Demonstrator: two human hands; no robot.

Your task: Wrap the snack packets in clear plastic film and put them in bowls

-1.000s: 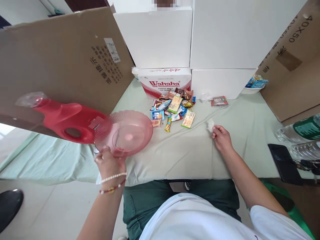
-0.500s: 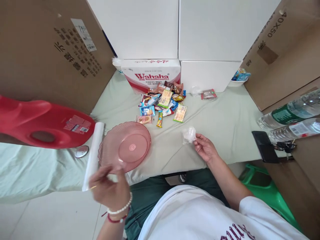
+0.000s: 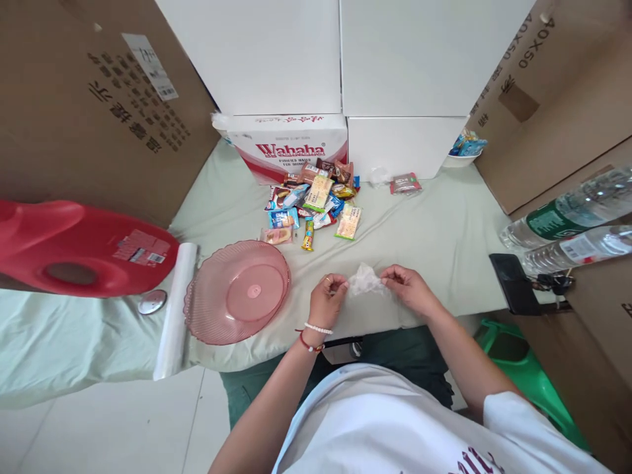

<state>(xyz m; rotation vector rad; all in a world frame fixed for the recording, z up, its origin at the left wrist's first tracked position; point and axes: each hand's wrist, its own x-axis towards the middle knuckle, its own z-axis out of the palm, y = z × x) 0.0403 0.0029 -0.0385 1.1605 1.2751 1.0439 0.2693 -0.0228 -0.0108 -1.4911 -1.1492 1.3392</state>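
Between my two hands a crumpled, translucent plastic bag [image 3: 365,280] is held just above the cloth near the front edge. My left hand [image 3: 328,299] pinches its left side, fingers closed. On the other side my right hand [image 3: 407,287] grips the right corner between thumb and fingers. Left of my left hand lies a pink ribbed plastic plate [image 3: 210,296] with a scalloped rim. Beyond the bag sits a pile of wrapped snacks [image 3: 318,193], with a cracker packet [image 3: 349,222] at its right front.
A white plastic roll [image 3: 176,316], a round metal lid [image 3: 152,302] and a red jug [image 3: 89,253] stand or lie left. Water bottles [image 3: 557,220] and a black phone [image 3: 513,283] are right. A Wahaha box [image 3: 291,148] and white boxes close the back; a green stool [image 3: 523,368] stands below.
My left hand has moved right from the plate's front edge to the plastic bag and taken hold of it. The bag is now stretched between both hands. The view has shifted slightly.
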